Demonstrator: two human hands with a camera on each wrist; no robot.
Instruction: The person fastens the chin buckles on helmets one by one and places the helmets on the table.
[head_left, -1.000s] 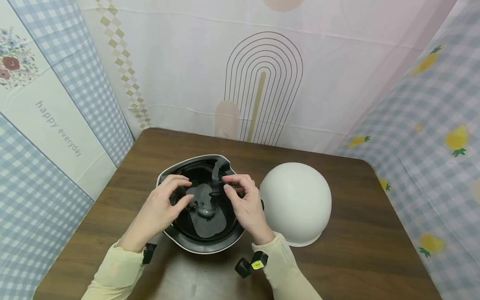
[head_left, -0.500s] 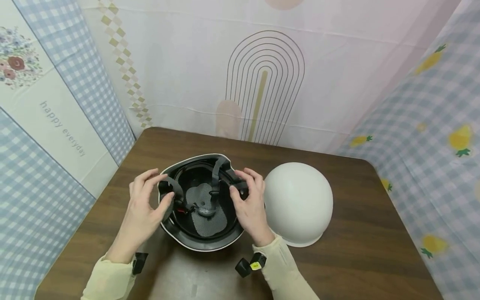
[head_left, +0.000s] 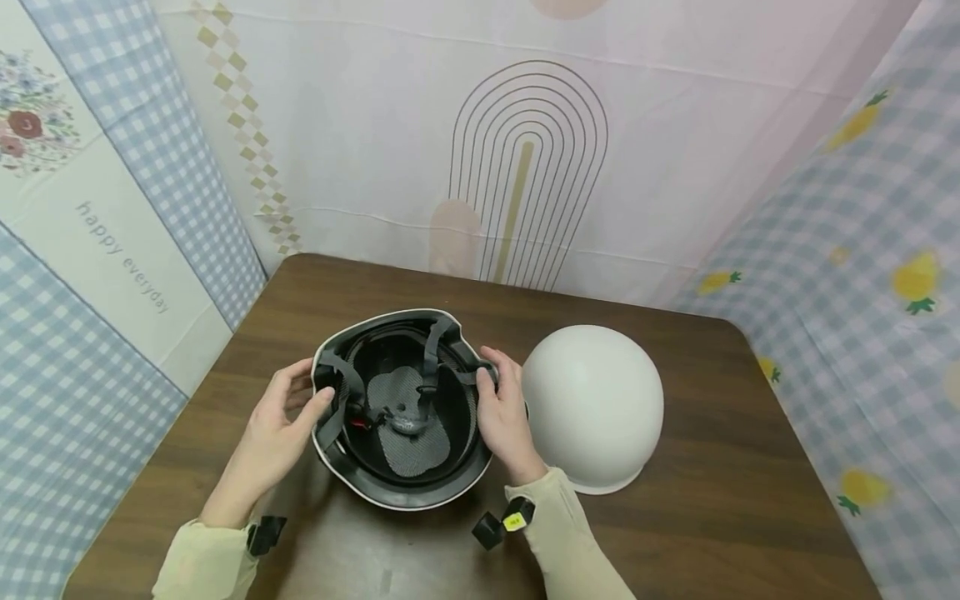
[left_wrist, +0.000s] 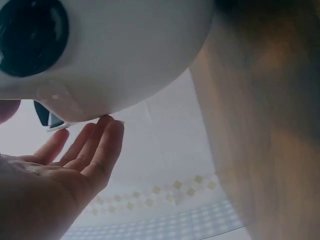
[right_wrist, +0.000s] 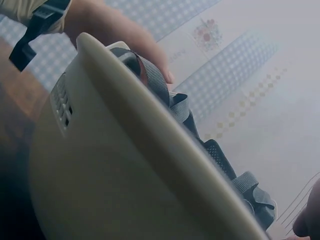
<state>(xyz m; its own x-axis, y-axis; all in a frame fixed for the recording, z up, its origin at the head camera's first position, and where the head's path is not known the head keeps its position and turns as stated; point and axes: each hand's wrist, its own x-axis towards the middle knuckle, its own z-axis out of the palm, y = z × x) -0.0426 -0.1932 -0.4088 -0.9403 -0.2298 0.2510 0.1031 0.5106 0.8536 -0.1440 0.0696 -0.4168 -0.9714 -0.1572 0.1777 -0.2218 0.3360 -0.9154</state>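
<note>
Upturned on the table (head_left: 712,467), the helmet (head_left: 408,498) holds dark straps (head_left: 432,354) and a mesh pad (head_left: 420,454); left hand (head_left: 276,427) pinches its left rim, right hand (head_left: 507,417) grips the opposite side, near a white dome (head_left: 600,400).

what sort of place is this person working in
Probably a small indoor booth set up for recording tabletop work: patterned cloths hang on three sides of a wood-grain table, and black wrist-worn devices are in view.

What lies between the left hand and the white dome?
In the head view, the upturned helmet lies between the left hand and the white dome, with the right hand at the helmet's dome-facing rim.
</note>
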